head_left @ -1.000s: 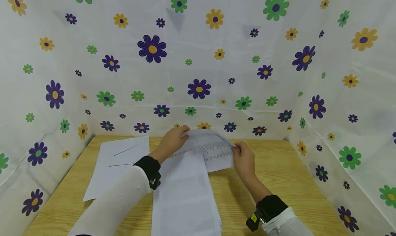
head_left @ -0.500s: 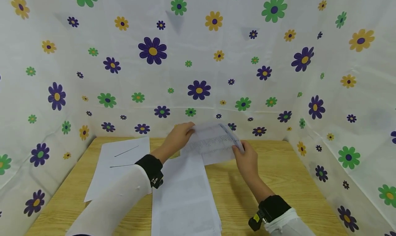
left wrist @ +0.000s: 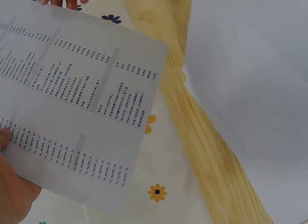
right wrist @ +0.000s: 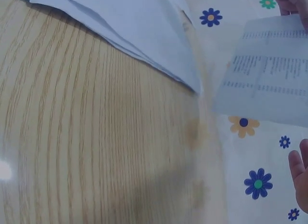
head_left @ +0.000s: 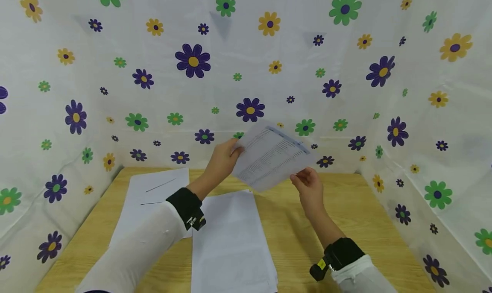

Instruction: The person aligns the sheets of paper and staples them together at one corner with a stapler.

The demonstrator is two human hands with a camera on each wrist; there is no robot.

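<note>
My left hand [head_left: 224,156] pinches a sheet of paper [head_left: 273,158] by its left edge, thumb over the face. The sheet is raised and tilted above the table, with rows of small print and a blue-grey band along one edge. In the left wrist view, a few handwritten tick marks show on the printed sheet [left wrist: 82,113]. Close to the sheet's lower right edge is my right hand [head_left: 310,190], its fingers loosely bent. The right wrist view shows a gap between that hand [right wrist: 301,176] and the paper.
A pile of white papers [head_left: 232,241] lies on the wooden table [head_left: 330,233], its edges slightly uneven. Left of it, partly under my left arm, lies another white sheet [head_left: 153,188] bearing two thin dark lines. A flower-patterned curtain [head_left: 215,88] surrounds the table.
The printed sheet has come up off the pile, its printed face turning into view. The left hand rises with it; the right hand has let go of its edge.
</note>
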